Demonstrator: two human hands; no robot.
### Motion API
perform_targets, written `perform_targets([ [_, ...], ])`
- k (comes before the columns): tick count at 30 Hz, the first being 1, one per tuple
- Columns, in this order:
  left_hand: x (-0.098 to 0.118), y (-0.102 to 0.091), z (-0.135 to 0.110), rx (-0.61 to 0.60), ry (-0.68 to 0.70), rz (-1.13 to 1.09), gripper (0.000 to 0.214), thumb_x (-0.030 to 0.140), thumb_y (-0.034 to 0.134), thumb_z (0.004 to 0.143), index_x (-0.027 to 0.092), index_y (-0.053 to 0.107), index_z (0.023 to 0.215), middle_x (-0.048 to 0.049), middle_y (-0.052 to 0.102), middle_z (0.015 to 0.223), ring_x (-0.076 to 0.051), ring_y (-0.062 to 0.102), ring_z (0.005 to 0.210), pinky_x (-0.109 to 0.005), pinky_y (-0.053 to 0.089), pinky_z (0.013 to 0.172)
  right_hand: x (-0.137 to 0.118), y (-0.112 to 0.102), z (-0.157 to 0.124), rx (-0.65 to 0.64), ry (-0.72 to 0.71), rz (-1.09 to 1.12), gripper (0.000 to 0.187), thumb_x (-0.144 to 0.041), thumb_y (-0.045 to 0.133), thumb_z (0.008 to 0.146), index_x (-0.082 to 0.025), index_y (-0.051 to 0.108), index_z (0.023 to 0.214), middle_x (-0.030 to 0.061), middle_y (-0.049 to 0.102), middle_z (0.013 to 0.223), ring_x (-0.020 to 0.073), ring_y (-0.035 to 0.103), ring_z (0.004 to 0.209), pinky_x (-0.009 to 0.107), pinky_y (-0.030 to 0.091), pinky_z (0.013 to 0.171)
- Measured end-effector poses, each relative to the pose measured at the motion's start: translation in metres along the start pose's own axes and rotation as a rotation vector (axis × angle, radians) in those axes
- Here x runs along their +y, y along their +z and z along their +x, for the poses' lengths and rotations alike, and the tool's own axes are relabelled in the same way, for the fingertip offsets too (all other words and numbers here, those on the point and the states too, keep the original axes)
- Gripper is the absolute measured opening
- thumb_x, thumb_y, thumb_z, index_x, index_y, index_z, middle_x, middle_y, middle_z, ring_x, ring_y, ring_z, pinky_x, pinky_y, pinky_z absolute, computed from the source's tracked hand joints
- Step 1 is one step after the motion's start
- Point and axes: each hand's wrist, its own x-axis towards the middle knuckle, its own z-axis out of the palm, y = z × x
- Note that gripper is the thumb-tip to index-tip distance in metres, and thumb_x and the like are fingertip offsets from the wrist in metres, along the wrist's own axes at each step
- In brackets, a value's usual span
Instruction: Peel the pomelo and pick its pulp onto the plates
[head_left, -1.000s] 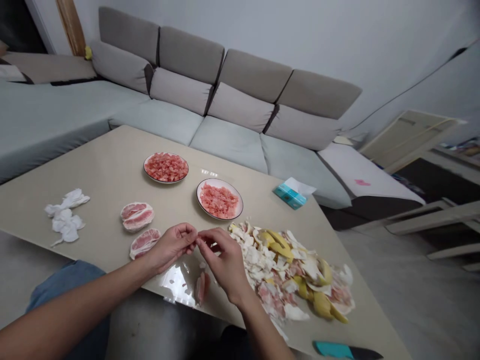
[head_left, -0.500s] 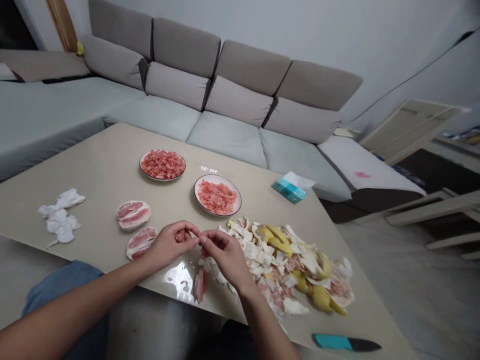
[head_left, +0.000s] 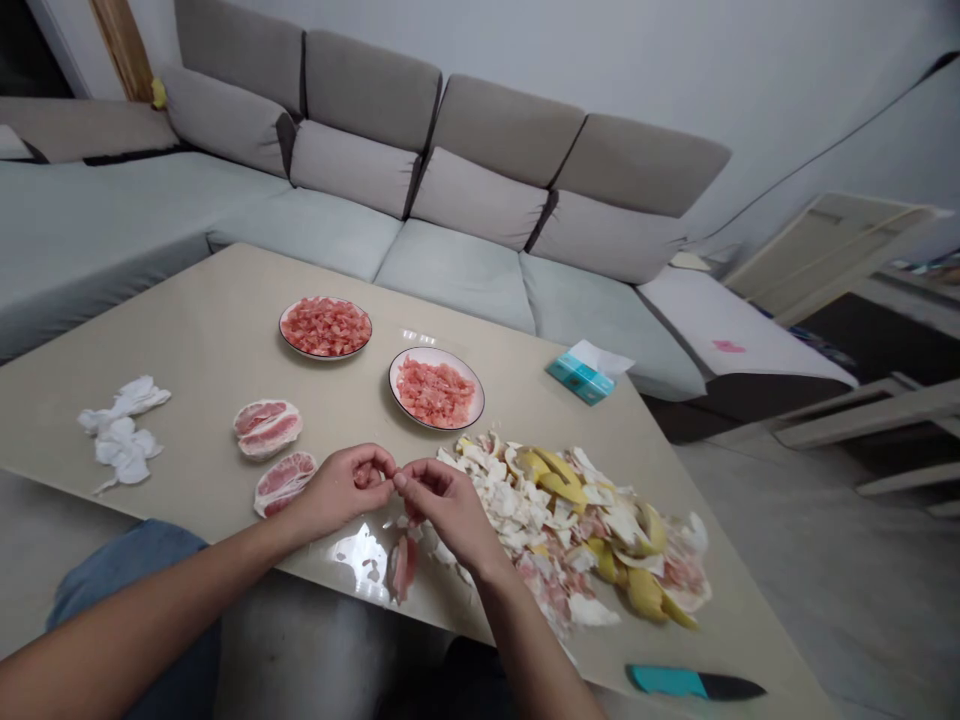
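My left hand is closed around a small piece of pink pomelo flesh, partly hidden by the fingers. Fingertips meet where my right hand pinches close beside it; what that pinch holds is too small to make out. Below them a pomelo segment lies near the table's front edge. Two peeled pomelo chunks, one farther back and one nearer, sit left of my hands. Shredded pink flesh fills a near plate and a far plate.
A heap of white pith and yellow peel spreads to the right. A knife with a turquoise handle lies at the front right edge. Crumpled tissues are at left, a tissue pack at the back right. A sofa stands behind the table.
My hands have shifted very slightly to the left, still pinched together. The plates, chunks and peel heap stay in place.
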Motion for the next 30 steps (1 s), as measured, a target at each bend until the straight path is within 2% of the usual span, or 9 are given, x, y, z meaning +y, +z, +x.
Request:
perform_targets([
  [3, 0.002, 0.000, 0.000, -0.024, 0.005, -0.039, 0.017, 0.029, 0.067, 0.076, 0.016, 0.061, 0.083, 0.0067, 0.043, 0.059, -0.007, 0.035, 0.054, -0.019, 0.025, 0.050, 0.003, 0.001, 0.002, -0.001, 0.063, 0.114, 0.031, -0.046, 0.073, 0.074, -0.016, 0.067, 0.075, -0.0034, 0.057, 0.059, 0.0077, 0.050, 0.047, 0.021, 0.048, 0.049],
  [7, 0.003, -0.002, 0.001, -0.043, 0.021, -0.164, 0.020, 0.032, 0.069, 0.076, 0.016, 0.060, 0.083, 0.0009, 0.058, 0.073, -0.011, 0.049, 0.065, -0.022, 0.035, 0.059, 0.002, 0.003, 0.004, -0.034, 0.114, 0.293, 0.029, -0.043, 0.075, 0.071, -0.016, 0.068, 0.074, -0.0013, 0.060, 0.068, 0.0071, 0.049, 0.052, 0.021, 0.051, 0.052],
  [9, 0.004, -0.002, 0.001, -0.043, 0.020, -0.214, 0.020, 0.032, 0.069, 0.076, 0.016, 0.061, 0.083, 0.0003, 0.060, 0.075, -0.012, 0.052, 0.069, -0.022, 0.037, 0.062, 0.000, 0.003, 0.004, -0.043, 0.119, 0.353, 0.027, -0.041, 0.075, 0.071, -0.016, 0.068, 0.075, -0.0010, 0.060, 0.070, 0.0067, 0.048, 0.053, 0.020, 0.051, 0.052],
  [16, 0.009, -0.002, 0.000, -0.009, -0.096, -0.387, 0.025, 0.035, 0.073, 0.075, 0.016, 0.062, 0.086, 0.0043, 0.053, 0.070, -0.005, 0.038, 0.055, -0.019, 0.025, 0.050, 0.000, -0.001, 0.005, -0.055, 0.101, 0.408, 0.027, -0.042, 0.076, 0.073, -0.019, 0.071, 0.086, -0.0008, 0.062, 0.080, 0.0066, 0.052, 0.058, 0.019, 0.051, 0.055],
  [19, 0.010, -0.002, 0.000, -0.061, -0.184, -0.567, 0.025, 0.032, 0.073, 0.074, 0.016, 0.061, 0.088, 0.0035, 0.050, 0.073, -0.004, 0.036, 0.055, -0.018, 0.020, 0.047, 0.000, -0.001, 0.004, -0.028, 0.077, 0.360, 0.030, -0.045, 0.075, 0.073, -0.020, 0.071, 0.089, 0.0000, 0.062, 0.086, 0.0069, 0.051, 0.059, 0.019, 0.049, 0.054],
  [22, 0.010, -0.002, -0.001, -0.133, -0.257, -0.647, 0.026, 0.039, 0.070, 0.077, 0.016, 0.062, 0.087, 0.0010, 0.050, 0.078, -0.005, 0.039, 0.058, -0.017, 0.021, 0.046, 0.001, -0.001, 0.003, 0.033, 0.023, 0.265, 0.032, -0.047, 0.074, 0.073, -0.020, 0.071, 0.091, 0.0017, 0.064, 0.086, 0.0087, 0.052, 0.059, 0.022, 0.049, 0.055],
  [27, 0.008, -0.002, -0.002, -0.149, -0.232, -0.426, 0.031, 0.045, 0.067, 0.079, 0.015, 0.061, 0.082, 0.0052, 0.042, 0.062, -0.004, 0.029, 0.050, -0.018, 0.016, 0.044, 0.002, -0.001, 0.001, 0.094, -0.133, 0.030, 0.028, -0.044, 0.070, 0.079, -0.020, 0.071, 0.094, 0.0004, 0.065, 0.071, 0.0123, 0.057, 0.059, 0.026, 0.050, 0.058],
  [30, 0.006, -0.004, -0.001, -0.105, -0.181, -0.271, 0.034, 0.049, 0.065, 0.080, 0.014, 0.064, 0.081, 0.0063, 0.040, 0.057, -0.006, 0.031, 0.049, -0.018, 0.020, 0.045, 0.003, -0.001, -0.001, 0.138, -0.214, -0.143, 0.024, -0.041, 0.067, 0.082, -0.021, 0.072, 0.095, 0.0017, 0.068, 0.072, 0.0139, 0.060, 0.059, 0.026, 0.050, 0.058],
])
